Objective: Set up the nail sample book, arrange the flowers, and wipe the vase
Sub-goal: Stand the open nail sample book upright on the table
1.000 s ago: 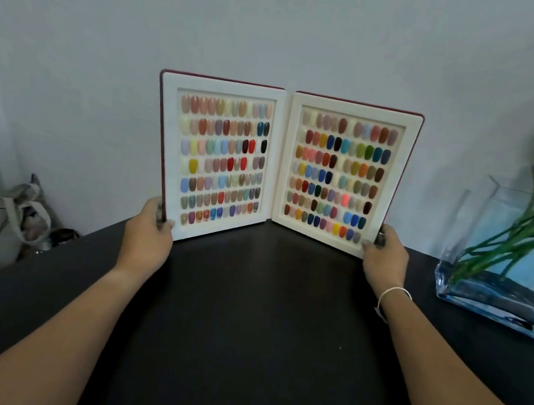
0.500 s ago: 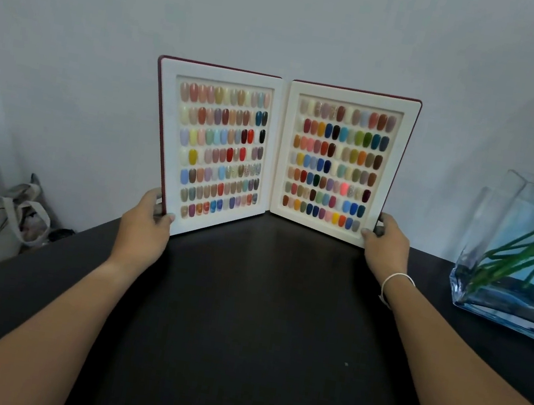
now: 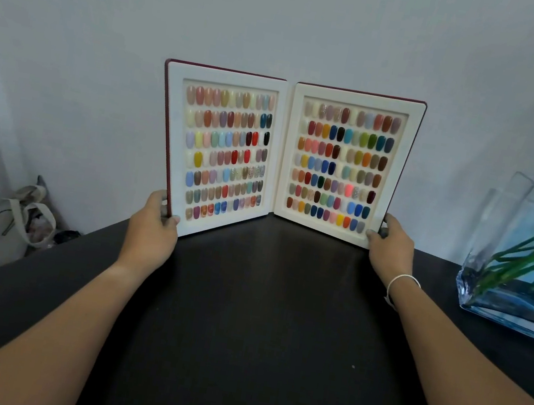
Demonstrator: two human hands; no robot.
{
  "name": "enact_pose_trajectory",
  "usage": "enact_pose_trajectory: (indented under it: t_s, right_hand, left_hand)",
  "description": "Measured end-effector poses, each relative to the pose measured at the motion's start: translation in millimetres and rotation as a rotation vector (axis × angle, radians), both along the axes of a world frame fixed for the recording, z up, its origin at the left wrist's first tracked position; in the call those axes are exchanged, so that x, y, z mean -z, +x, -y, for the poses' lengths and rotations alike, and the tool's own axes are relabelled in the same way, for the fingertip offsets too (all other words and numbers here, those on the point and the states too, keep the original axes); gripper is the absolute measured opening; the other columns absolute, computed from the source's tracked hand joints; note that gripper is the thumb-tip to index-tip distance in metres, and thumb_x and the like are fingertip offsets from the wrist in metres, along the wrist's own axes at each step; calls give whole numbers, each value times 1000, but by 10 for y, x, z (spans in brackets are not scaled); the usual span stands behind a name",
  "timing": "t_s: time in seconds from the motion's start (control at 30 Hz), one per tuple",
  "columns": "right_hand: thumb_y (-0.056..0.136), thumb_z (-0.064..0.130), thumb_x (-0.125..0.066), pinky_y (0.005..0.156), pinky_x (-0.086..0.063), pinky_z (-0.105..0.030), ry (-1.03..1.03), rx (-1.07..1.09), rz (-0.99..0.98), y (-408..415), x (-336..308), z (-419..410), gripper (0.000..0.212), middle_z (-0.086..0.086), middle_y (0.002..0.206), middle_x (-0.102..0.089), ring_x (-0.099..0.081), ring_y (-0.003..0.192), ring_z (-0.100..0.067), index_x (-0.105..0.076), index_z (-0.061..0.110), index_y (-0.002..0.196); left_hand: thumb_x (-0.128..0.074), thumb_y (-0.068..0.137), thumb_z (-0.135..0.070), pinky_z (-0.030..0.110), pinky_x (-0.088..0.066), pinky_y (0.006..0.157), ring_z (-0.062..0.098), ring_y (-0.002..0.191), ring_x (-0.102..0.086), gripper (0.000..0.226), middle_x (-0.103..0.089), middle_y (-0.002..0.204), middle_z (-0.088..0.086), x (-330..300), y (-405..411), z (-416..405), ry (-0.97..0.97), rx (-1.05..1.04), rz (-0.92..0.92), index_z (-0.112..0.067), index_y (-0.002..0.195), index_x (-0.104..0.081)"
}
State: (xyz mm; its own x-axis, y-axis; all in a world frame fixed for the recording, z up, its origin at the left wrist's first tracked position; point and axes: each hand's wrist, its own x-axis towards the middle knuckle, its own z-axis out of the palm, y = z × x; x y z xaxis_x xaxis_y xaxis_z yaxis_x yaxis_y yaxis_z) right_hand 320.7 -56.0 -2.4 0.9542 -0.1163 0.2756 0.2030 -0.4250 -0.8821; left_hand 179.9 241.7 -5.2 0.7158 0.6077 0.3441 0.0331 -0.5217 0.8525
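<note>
Between the two grips, left hand (image 3: 153, 221) and right hand (image 3: 390, 247) each pinching a lower outer corner, the sample book (image 3: 283, 156) stands open on the bench (image 3: 260, 305); letting go unevenly could topple it.

**One head-worn view, looking forward and down over the table**

There is a single wide-angle view, taken from the person's head above the near edge of the dark matte tabletop (image 3: 258, 322). It faces the pale wall, tilted down, so both forearms run up from the bottom corners. The open, upright white-framed nail sample book with its dark red cover (image 3: 284, 156) stands just above the centre of the picture, at arm's reach. To the right of the book the frame edge cuts the clear blue-tinted glass vase (image 3: 504, 272). Straight lines bow near the borders.
</note>
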Motion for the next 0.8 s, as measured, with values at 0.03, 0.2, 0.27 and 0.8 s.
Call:
enact_pose_trajectory:
  t_s: [0.03, 0.2, 0.27, 0.8]
  right_hand:
    - [91, 10, -50, 95, -45, -42, -6, -1, -4, 2, -4, 1, 43, -12, 133, -51, -49, 120, -30, -40, 14, 133]
    - [92, 6, -47, 95, -44, -42, -44, -18, -11, 14, -8, -15, 42, -11, 133, -50, -49, 120, -30, -39, 15, 132]
    - [92, 6, -46, 95, -44, -41, -49, -24, -7, 14, -5, -16, 42, -11, 132, -51, -49, 120, -29, -39, 15, 132]
    - [92, 6, -47, 94, -45, -41, -36, -31, 4, 31, 12, -10, 43, -11, 133, -51, -49, 120, -29, -39, 16, 133]
  left_hand:
    - [-48, 90, -6, 38, -47, 87, 27, 117, -52, 42, -54, 128, 13, 3, 2, -2, -3, 3, 4, -18, 129, -38]
    - [-47, 90, -5, 37, -47, 85, 27, 116, -52, 41, -54, 128, 13, 7, 15, -17, -24, -17, 16, -18, 129, -38]
    - [-47, 90, -5, 34, -46, 83, 27, 115, -53, 41, -55, 127, 14, 15, 20, -21, -22, -29, 23, -17, 129, -38]
    - [-49, 89, -6, 33, -47, 79, 27, 114, -54, 42, -56, 126, 13, 45, 60, -53, -32, -55, 31, -18, 128, -39]
